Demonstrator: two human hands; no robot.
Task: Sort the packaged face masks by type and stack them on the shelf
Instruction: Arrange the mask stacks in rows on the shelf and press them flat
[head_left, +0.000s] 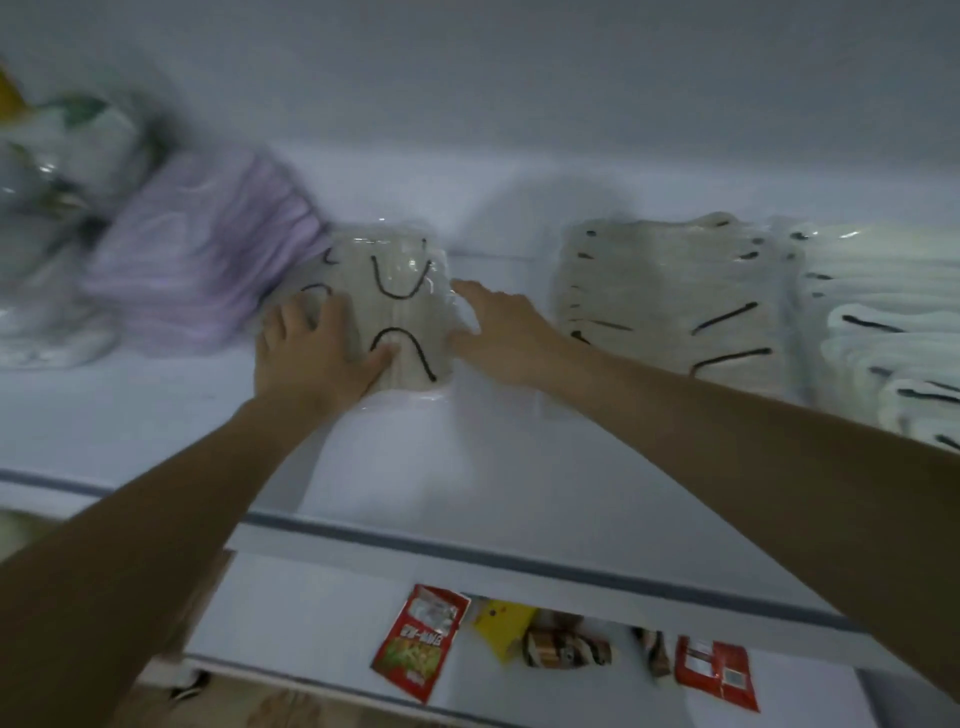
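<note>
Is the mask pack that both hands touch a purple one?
No, the pack under the left hand and right hand is grey with black ear loops.

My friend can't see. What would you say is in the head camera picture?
The left hand and right hand press flat against a clear-wrapped pack of grey masks on a white shelf. Purple masks lie to its left; a grey stack and white masks sit to its right.

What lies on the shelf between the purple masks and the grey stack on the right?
In the head view: one grey mask pack, left hand on it, right hand at its right edge, then bare shelf.
</note>
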